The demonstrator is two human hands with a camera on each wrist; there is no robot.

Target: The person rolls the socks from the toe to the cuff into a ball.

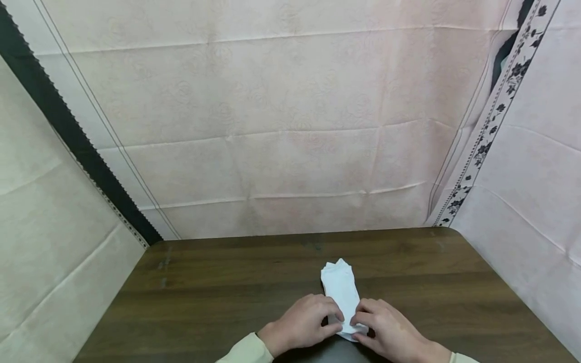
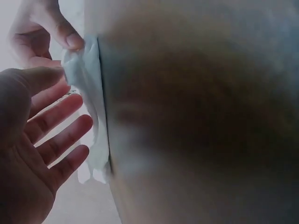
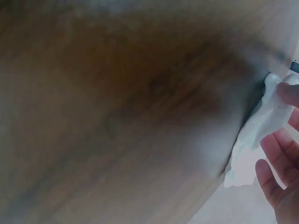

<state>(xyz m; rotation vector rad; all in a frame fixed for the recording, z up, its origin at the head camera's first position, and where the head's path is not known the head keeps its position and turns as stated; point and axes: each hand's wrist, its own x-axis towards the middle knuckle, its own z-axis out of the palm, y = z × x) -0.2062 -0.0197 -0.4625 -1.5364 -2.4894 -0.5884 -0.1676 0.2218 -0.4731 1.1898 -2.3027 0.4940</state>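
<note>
A long, narrow folded white cloth [image 1: 341, 287] lies on the brown wooden table, its uneven far end pointing away from me. At its near end, my left hand [image 1: 313, 320] pinches the left side between thumb and index finger. My right hand [image 1: 386, 325] pinches the right side of the same end. In the left wrist view the white cloth [image 2: 96, 112] looks layered, with separate rounded tips at one end. Seen from the right wrist, the right thumb [image 3: 288, 93] presses on the cloth [image 3: 261, 126], and the other fingers spread loosely beside it.
The wood-grain table [image 1: 204, 297] reaches back to a hanging pale cloth [image 1: 272, 126]. More pale cloth stands along the left side [image 1: 50, 242] and right side [image 1: 522, 212], the right one with a dark floral border [image 1: 481, 151].
</note>
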